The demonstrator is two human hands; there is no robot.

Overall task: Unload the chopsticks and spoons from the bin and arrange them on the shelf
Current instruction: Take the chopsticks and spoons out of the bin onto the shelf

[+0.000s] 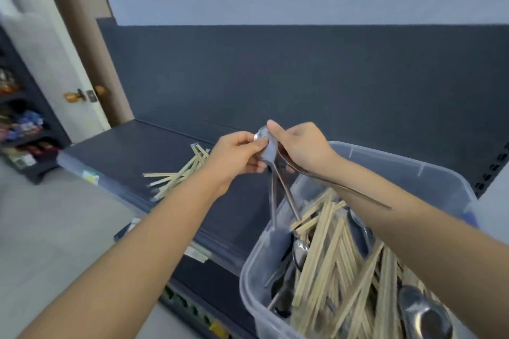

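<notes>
Shelf (pixel 132 151): loose chopsticks (pixel 179 176) lie near its front edge. The bin (pixel 413 169), at its right end, holds the rest. My left hand (pixel 237 155) and right hand (pixel 304 148) pinch spoons (pixel 271 150) by the bowls over the bin rim, handles hanging, presumably to align them.

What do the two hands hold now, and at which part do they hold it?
Spoons, at the bowl end. The left hand pinches the bowls, with the handles hanging down. The right hand grips one whose handle runs along the forearm.

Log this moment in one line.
left hand: pinches spoons | right hand: grips spoons | shelf: chopsticks pile | bin: chopsticks, more spoons
</notes>
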